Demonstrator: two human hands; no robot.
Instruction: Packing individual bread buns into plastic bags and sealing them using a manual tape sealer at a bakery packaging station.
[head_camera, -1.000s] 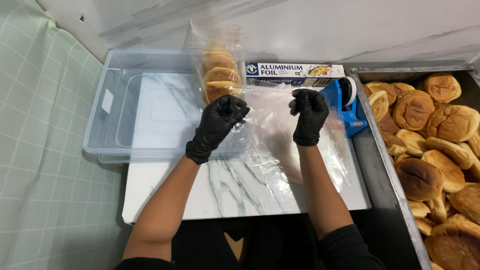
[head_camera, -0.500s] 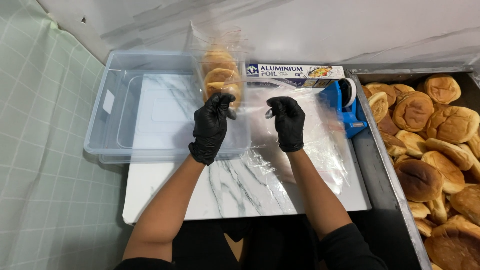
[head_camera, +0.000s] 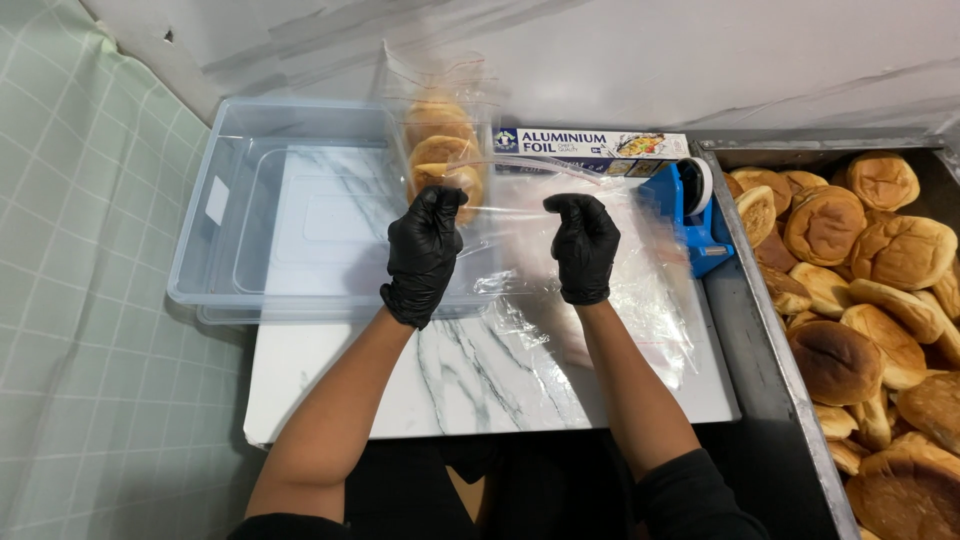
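Both my hands wear black gloves. My left hand (head_camera: 425, 250) and my right hand (head_camera: 583, 245) each pinch one side of the mouth of a clear plastic bag (head_camera: 590, 300), holding it up above the marble board (head_camera: 450, 370). The bag hangs loose and looks empty. Just behind my left hand stands another clear bag of bread buns (head_camera: 440, 150), leaning against the clear plastic tub (head_camera: 290, 220).
A box of foil (head_camera: 590, 145) lies at the board's back edge, with a blue tape dispenser (head_camera: 695, 215) to its right. A metal tray (head_camera: 760, 340) at the right holds several browned buns (head_camera: 900, 250). Green tiled surface lies to the left.
My right hand has moved left and closer to my left hand, gathering the bag's mouth narrower. The left hand has stayed roughly in place.
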